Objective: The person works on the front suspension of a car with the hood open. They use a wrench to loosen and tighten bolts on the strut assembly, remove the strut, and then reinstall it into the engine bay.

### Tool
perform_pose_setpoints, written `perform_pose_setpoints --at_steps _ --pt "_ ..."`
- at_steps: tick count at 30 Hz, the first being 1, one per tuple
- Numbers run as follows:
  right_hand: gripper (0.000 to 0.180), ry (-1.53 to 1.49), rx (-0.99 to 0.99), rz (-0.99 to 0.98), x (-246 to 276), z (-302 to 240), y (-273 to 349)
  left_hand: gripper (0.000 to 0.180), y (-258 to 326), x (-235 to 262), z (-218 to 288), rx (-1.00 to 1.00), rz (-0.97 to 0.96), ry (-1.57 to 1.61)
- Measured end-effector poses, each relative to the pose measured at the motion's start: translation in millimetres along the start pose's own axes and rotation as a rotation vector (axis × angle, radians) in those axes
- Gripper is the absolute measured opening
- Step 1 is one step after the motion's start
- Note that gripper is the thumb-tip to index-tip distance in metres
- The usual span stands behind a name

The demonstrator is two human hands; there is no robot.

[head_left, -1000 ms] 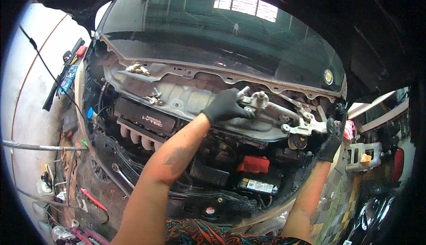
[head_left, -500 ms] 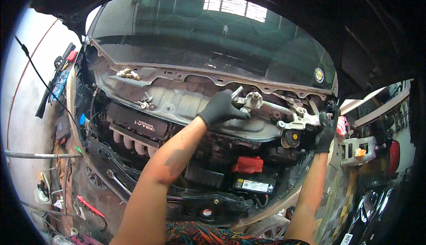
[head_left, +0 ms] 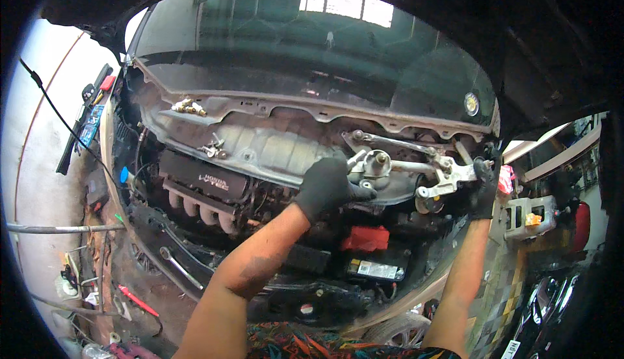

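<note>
Both my hands wear black gloves and grip a silver metal windshield wiper linkage [head_left: 411,166] over the cowl of an open engine bay. My left hand [head_left: 327,187] is closed round its left end, beside the round motor part, with the thumb under it. Around the bracket at the right end my right hand [head_left: 482,193] is closed, its fingers partly hidden and blurred. A thin rod runs along the linkage's far side. Beneath and left of it lies the dusty metal cowl panel [head_left: 279,148].
Small metal parts [head_left: 215,148] lie on the cowl, with spark plugs or similar pieces [head_left: 188,107] farther back. Nearer me are the engine cover [head_left: 201,174], the battery [head_left: 376,269] with a red terminal cover [head_left: 365,237], and a wrench [head_left: 181,267] on the front edge. The windshield [head_left: 312,53] rises behind.
Both hands and the linkage have come slightly nearer me and to the right. The linkage has tilted, so its far rod shows more plainly.
</note>
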State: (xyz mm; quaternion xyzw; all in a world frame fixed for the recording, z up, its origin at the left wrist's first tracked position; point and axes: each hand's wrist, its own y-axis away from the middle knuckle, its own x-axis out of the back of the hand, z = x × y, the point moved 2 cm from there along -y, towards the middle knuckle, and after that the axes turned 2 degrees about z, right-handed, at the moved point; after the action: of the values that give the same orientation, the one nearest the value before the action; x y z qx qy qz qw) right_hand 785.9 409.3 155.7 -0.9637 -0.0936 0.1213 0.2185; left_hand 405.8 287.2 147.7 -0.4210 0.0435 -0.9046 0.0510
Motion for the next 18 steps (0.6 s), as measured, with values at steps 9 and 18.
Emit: perform_pose_setpoints --at_steps 9,18 --pt "0.052 0.557 0.152 0.048 8.7 0.7 7.0 0.078 72.1 26.4 14.1 0.211 0.049 0.100" --pt "0.035 0.763 0.008 0.249 -1.0 -42.7 142.4 0.082 190.7 60.8 1.0 0.177 0.100 0.183"
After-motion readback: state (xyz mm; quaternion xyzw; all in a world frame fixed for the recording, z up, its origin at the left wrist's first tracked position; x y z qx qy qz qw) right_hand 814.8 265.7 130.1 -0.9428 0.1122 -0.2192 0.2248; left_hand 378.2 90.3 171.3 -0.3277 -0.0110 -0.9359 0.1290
